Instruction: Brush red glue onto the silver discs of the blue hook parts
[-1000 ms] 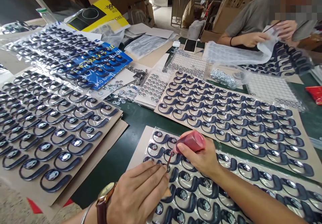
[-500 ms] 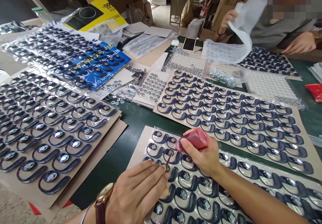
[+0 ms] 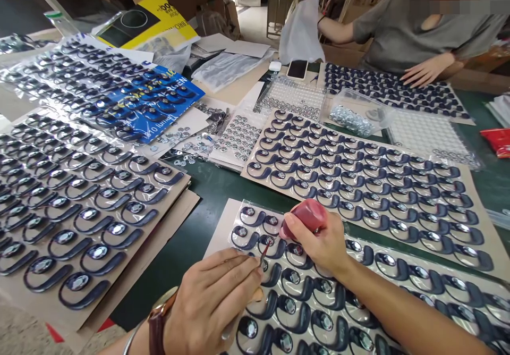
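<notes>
My right hand is closed round a small red squeeze bottle whose thin nozzle points down at a dark hook-shaped part with a silver disc on the near sheet. My left hand, with a brown-strapped watch at the wrist, lies flat on the near-left end of that sheet, fingers stretched out and fingertips right beside the nozzle. Rows of the same dark parts cover the sheet under clear film.
More cardboard sheets of the same parts lie at left, centre and back left on a blue board. Loose silver discs and a bag of them sit mid-table. A phone lies beyond. A person in grey works opposite.
The person opposite has swung a white plastic sheet off to the left, uncovering a sheet of parts. My hands and the bottle have stayed almost still over the near sheet.
</notes>
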Motion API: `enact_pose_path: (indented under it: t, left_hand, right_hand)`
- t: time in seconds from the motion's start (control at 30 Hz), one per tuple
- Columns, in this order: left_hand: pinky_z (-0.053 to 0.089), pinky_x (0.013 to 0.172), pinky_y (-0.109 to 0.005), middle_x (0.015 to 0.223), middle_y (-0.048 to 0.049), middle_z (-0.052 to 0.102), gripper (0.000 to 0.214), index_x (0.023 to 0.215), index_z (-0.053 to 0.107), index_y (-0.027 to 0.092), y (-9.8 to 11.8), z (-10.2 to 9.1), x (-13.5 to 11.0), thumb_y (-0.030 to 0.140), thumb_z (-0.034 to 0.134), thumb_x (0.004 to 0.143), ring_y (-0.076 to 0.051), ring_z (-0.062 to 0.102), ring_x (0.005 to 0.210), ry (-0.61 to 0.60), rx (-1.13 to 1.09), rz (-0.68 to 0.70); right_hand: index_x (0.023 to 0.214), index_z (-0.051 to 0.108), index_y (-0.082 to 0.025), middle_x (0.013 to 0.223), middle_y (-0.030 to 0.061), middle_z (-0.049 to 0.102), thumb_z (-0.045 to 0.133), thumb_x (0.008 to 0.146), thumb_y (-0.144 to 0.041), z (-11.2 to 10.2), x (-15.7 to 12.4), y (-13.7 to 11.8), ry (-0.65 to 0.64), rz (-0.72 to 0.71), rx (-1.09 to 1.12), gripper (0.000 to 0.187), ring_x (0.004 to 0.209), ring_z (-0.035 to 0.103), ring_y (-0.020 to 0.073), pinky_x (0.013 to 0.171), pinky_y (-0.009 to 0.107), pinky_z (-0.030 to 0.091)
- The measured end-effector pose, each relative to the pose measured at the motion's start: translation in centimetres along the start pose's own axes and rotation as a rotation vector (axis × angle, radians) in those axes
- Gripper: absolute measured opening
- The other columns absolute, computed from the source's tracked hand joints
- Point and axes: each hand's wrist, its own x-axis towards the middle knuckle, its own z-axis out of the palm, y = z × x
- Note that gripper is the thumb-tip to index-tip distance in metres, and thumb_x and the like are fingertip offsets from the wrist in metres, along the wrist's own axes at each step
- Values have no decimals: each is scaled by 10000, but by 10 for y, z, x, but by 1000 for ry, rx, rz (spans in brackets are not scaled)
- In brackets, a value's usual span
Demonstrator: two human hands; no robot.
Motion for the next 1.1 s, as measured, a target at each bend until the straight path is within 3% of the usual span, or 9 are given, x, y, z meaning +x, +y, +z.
enact_pose_path:
  t: [0.13,0.3,0.67,0.8,0.97,1.03,1.1]
  left_hand:
    - [545,826,-304,973,-108,679,224,1005,604,75,-2,-1,2,102,498,810,-161,652,869,15,-27,-54]
    - [546,808,-304,973,-102,678,235,1009,598,86,-5,0,2,77,518,788,-161,649,863,22,-92,-83]
    - [530,775,-281,863,-42,687,218,967,597,136,-13,0,8,41,509,792,-134,651,786,97,-243,-263]
    - [526,755,-282,850,-39,675,185,933,602,141,-20,1,8,46,489,821,-134,641,787,122,-336,-376]
    - [527,728,-279,828,-35,672,182,941,596,145,-24,5,5,56,475,839,-132,639,781,162,-363,-395]
    - [526,743,-279,849,-35,675,186,949,595,147,-22,5,5,55,476,839,-130,641,797,164,-358,-394]
    - [525,765,-277,874,-34,678,189,956,595,148,-18,3,3,56,480,837,-126,644,811,160,-341,-375]
  right_hand:
    - [693,576,-187,554,-13,655,574,811,-304,-1,-1,-1,-59,39,87,167,518,604,124,574,248,495]
    - [713,581,-190,557,-12,660,579,808,-293,0,-3,1,-44,55,143,139,512,615,130,555,249,502]
    - [717,584,-189,558,-26,660,587,797,-290,0,-4,-1,-68,-12,98,129,478,588,106,524,227,497]
    - [799,586,-199,644,-11,672,635,753,-304,2,-9,4,-39,-134,23,124,521,607,119,544,247,516]
    - [849,572,-224,742,-2,685,718,659,-324,0,-10,5,11,-403,-20,260,575,634,132,518,242,522]
    - [873,572,-217,700,-10,682,709,673,-317,-4,-8,0,-31,-332,37,263,559,630,131,525,246,526]
    - [878,579,-205,668,-9,678,667,724,-318,-10,-5,-8,-95,-162,132,210,547,626,131,529,252,528]
